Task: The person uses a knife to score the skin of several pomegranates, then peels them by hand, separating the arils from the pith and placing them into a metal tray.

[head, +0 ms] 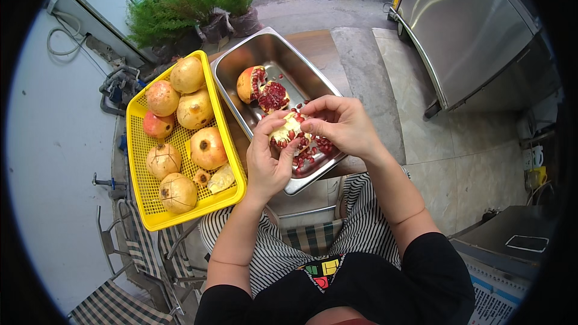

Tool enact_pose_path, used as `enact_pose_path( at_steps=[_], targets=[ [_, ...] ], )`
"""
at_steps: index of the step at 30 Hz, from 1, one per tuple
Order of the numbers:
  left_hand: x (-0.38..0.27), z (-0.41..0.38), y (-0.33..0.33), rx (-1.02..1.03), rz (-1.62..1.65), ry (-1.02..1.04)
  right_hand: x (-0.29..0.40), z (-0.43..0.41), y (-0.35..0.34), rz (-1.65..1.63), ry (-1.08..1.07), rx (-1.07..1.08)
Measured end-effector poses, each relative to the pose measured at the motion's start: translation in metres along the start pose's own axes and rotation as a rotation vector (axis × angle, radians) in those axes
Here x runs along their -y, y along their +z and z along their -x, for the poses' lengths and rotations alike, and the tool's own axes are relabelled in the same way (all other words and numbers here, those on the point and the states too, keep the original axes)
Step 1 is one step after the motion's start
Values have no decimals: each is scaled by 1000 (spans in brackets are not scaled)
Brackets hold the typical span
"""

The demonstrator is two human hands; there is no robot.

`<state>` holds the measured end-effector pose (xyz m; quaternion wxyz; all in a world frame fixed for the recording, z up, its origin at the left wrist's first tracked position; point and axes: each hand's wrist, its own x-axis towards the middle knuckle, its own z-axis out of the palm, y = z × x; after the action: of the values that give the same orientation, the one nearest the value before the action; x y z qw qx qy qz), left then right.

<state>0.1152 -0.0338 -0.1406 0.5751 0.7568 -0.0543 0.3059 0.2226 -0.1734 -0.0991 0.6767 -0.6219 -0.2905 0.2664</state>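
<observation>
A broken piece of pomegranate [289, 132], its pale pith bared and red arils along its lower edge, is held in my left hand [268, 155]. The thumb and fingers of my right hand [345, 124] pinch at the arils on its right side. Both hands are over the near end of a stainless steel pan [275, 47]. Loose red arils [307, 158] lie on the pan's bottom below them. Farther back in the pan rest an opened pomegranate [248, 85] and another chunk [274, 96] thick with arils.
Left of the pan, a yellow plastic basket [241, 189] holds several whole pomegranates [209, 148], some with scored skin, and peel scraps [221, 178]. Both containers are on a wooden surface [316, 47]. Potted plants [203, 4] stand beyond; a steel cabinet on wheels [469, 31] is at right.
</observation>
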Motion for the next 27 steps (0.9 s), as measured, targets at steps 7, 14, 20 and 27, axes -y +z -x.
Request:
enact_pose_path(
  at_steps=[7,14,20,27],
  targets=[
    [-2,-2,0,-24,-18,61,-2,-1,-3,-69,-30,-15],
    [-2,-3,3,-71,-20,102,-8,-2,0,1,-21,25],
    [-6,-5,5,-97,-85,34,-11,-3,-2,-71,-70,-16],
    [-1,1,3,-58,19,-60,-6,-1,-4,-23,-104,-1]
  ],
)
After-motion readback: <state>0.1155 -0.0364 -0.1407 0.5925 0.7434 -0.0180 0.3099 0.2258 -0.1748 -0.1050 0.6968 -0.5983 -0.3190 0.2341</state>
